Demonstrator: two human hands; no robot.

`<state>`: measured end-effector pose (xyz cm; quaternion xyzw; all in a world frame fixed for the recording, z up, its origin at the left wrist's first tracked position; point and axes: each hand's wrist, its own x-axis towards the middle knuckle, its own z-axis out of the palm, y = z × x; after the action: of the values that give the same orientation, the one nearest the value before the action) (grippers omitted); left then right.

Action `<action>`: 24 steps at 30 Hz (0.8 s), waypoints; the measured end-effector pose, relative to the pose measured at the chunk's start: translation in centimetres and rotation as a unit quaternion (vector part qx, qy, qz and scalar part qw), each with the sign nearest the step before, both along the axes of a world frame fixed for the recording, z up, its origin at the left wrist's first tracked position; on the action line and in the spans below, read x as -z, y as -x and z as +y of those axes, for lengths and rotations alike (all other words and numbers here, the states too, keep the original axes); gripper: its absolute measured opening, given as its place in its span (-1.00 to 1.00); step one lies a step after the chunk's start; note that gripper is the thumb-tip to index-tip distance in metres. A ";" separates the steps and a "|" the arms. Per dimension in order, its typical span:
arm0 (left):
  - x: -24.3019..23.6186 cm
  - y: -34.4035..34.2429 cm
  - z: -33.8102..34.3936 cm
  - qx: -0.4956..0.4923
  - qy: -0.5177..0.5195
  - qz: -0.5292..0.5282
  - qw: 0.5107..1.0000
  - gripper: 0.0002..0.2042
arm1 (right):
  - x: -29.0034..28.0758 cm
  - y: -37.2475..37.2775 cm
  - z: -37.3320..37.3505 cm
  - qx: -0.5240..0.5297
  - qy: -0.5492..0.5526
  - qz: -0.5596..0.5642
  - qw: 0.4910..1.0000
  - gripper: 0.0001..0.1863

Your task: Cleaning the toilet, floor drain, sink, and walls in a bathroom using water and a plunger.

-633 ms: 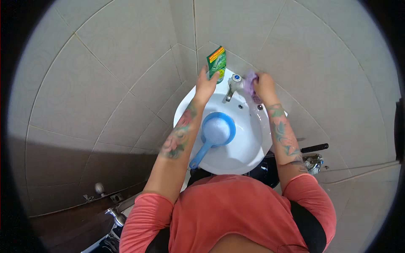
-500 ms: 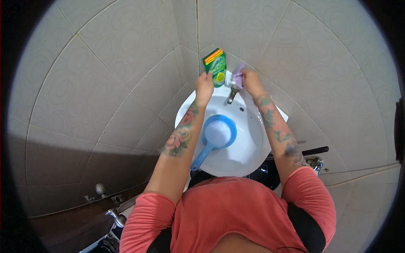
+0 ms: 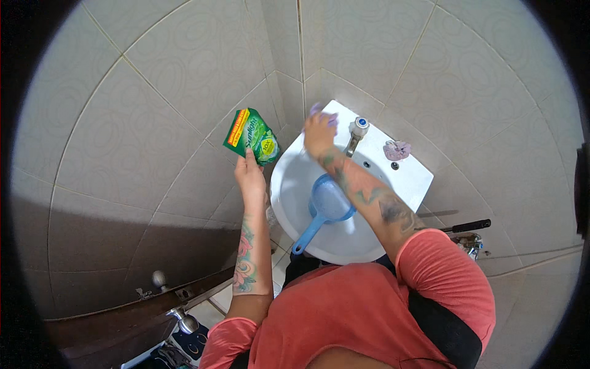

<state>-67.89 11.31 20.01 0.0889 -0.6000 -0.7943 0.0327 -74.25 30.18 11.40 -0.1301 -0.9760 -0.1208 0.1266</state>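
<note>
Green pouch (image 3: 253, 136): shifted left, pinched in left hand (image 3: 250, 175)
Right hand (image 3: 319, 136): gripping purple cloth (image 3: 332, 120), mostly hidden
Blue dipper (image 3: 330, 200): partly covered

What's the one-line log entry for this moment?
left hand: holds green pouch | right hand: holds purple cloth, left of faucet | blue dipper: in sink | purple bundle: right of faucet

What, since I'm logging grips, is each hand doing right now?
Left hand: closed, holding the green pouch.
Right hand: holding a purple cloth at the sink's far-left edge.
</note>
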 end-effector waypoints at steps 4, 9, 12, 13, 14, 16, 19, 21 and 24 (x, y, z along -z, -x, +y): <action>-0.2 0.2 -1.1 -0.002 0.028 0.004 1.000 -0.74 | -2.2 -6.3 -2.1 -0.255 0.090 0.040 0.962 -0.58; 0.7 1.6 3.3 0.123 0.026 0.015 0.992 -0.75 | -2.8 -5.9 4.6 -0.123 0.135 0.030 0.983 -0.75; 2.8 3.0 6.6 0.132 0.066 0.114 0.982 -0.71 | -5.6 -9.4 2.8 -0.207 0.207 -0.120 0.949 -0.77; 2.9 3.7 7.8 0.130 0.097 0.131 0.978 -0.66 | -6.6 -10.6 2.7 -0.229 0.218 -0.177 0.932 -0.76; 3.5 4.5 8.4 0.128 0.092 0.143 0.977 -0.66 | -7.2 -12.3 2.2 -0.248 0.225 -0.163 0.928 -0.75; 4.7 5.3 10.2 0.134 0.222 0.192 0.947 -0.65 | -5.8 -15.7 1.8 -0.254 0.253 -0.149 0.922 -0.73; 5.1 5.1 11.9 0.130 0.314 0.205 0.918 -0.66 | -3.5 -17.1 2.3 -0.264 0.208 -0.326 0.884 -0.72; 4.0 4.0 13.0 0.161 0.292 0.195 0.922 -0.66 | 2.9 -17.5 3.5 -0.312 0.313 -0.208 0.873 -0.71; 4.3 3.5 12.9 0.174 0.291 0.165 0.926 -0.61 | -0.5 -17.9 4.6 -0.307 0.386 -0.209 0.844 -0.72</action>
<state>-71.39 24.22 15.69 -0.1626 -0.7968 -0.5817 0.0166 -56.31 34.79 11.94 0.1666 -0.9370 0.2865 -0.1102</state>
